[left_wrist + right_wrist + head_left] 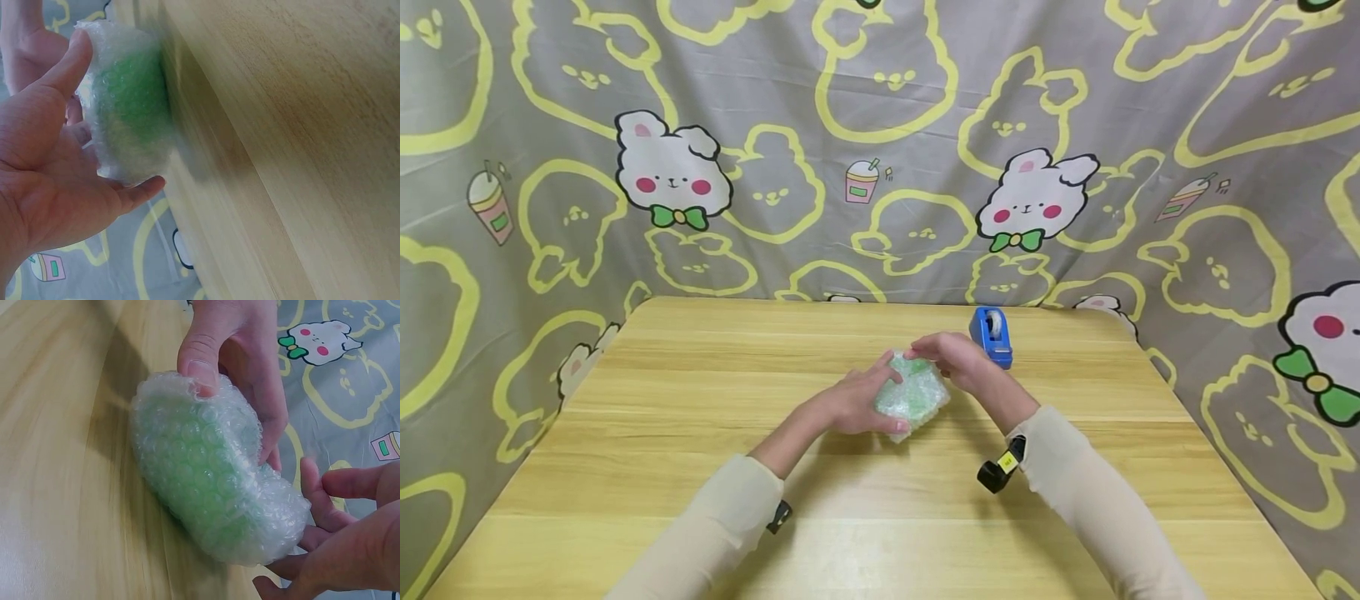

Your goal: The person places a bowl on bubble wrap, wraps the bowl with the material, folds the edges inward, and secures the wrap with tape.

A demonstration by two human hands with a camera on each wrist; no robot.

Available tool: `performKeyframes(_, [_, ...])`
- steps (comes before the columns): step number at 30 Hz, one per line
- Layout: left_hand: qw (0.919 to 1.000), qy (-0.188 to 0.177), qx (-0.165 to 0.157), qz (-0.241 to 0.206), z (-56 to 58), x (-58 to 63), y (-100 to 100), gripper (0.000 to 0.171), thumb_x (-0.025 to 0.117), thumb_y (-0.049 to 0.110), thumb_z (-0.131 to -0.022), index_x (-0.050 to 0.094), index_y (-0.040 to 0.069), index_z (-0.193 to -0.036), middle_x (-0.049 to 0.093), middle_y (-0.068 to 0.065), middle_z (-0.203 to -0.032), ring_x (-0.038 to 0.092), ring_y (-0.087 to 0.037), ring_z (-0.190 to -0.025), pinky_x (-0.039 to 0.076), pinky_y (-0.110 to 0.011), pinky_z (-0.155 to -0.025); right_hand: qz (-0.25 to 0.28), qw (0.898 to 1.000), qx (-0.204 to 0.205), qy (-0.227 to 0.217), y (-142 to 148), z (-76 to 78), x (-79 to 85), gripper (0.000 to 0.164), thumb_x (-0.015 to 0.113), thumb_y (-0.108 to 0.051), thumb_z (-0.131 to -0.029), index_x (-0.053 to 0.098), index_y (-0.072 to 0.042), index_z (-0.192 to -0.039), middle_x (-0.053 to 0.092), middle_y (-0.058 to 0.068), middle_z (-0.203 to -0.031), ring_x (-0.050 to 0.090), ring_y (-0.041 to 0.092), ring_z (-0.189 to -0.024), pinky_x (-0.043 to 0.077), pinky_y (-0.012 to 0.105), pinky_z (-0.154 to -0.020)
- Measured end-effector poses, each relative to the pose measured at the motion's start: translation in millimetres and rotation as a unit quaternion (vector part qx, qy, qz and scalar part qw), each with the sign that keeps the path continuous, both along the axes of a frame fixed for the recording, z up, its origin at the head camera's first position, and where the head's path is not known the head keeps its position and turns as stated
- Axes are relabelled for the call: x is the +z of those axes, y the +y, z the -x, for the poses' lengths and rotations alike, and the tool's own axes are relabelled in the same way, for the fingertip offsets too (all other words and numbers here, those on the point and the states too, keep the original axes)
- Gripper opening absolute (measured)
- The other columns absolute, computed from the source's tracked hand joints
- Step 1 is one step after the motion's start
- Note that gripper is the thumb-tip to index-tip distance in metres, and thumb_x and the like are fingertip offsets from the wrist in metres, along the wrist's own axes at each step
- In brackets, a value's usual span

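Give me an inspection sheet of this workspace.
Surface: wooden table, pale planks.
Job's things: bubble-wrapped green bundle, resting on the table between both hands.
Clutter: blue tape dispenser behind the right hand.
Grips: left hand holds the bundle's near side, thumb on top; right hand touches its far end, fingers fairly straight.
Cables: nothing seen; a small black device sits at the right wrist.
Surroundings: grey cloth with yellow and white bunny prints behind and at both sides.

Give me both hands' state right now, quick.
Left hand: holds the bubble-wrapped green object, thumb and fingers round it.
Right hand: fingertips touch the bundle's far end; a grip cannot be told.
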State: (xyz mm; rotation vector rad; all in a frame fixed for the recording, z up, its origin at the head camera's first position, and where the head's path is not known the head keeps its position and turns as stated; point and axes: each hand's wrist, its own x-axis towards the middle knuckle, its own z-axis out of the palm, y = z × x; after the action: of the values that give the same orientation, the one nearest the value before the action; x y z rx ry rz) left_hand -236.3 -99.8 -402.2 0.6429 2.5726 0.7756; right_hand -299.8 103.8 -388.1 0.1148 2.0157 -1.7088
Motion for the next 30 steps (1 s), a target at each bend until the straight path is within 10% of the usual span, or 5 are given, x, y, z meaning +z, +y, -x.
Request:
performKeyframes(10, [1.0000,0.002,-0.002,-0.004,-1.7,2.5,-0.1,0.070,0.075,0.046,-0.090,0.044,0.018,-0.146,0.000,-0.007,-0.173,0.024,-0.051,-0.149,0.022,-0.064,-0.121,-0.127,0.991,-0.001,0.049,-4.4,-6.6,-5.2,0.026,0.080,-0.026,-0.082,0.080,-0.002,-0.094,0.065,0.015,-0.135,0.051,0.032,-0.132,0.036,0.051,-0.117])
performKeyframes(16, [1.0000,0.005,-0.002,-0.008,-1.6,2.4,-0.1,0.070,0.076,0.047,-0.089,0.045,0.017,-0.144,0.001,-0.008,-0.173,0.029,-0.049,-0.146,0.025,-0.063,-0.120,-0.202,0.976,0.004,0.082,-8.5,-10.1,-8.1,0.033,0.080,-0.027,-0.079,0.077,0.000,-0.097,0.068,0.015,-0.118,0.058,0.022,-0.098,0.049,0.029,-0.080])
performKeyframes(30, [0.9999,0.002,0.008,-0.010,-1.6,0.7,0.7,0.073,0.077,0.048,-0.088,0.043,0.016,-0.145,0.001,-0.007,-0.173,0.030,-0.046,-0.146,0.029,-0.063,-0.118,-0.170,0.985,0.000,0.035,-8.8,-12.8,-4.8,0.059,0.079,-0.030,-0.079,0.064,0.003,-0.125,0.061,0.016,-0.128,0.056,0.025,-0.107,0.051,0.029,-0.081])
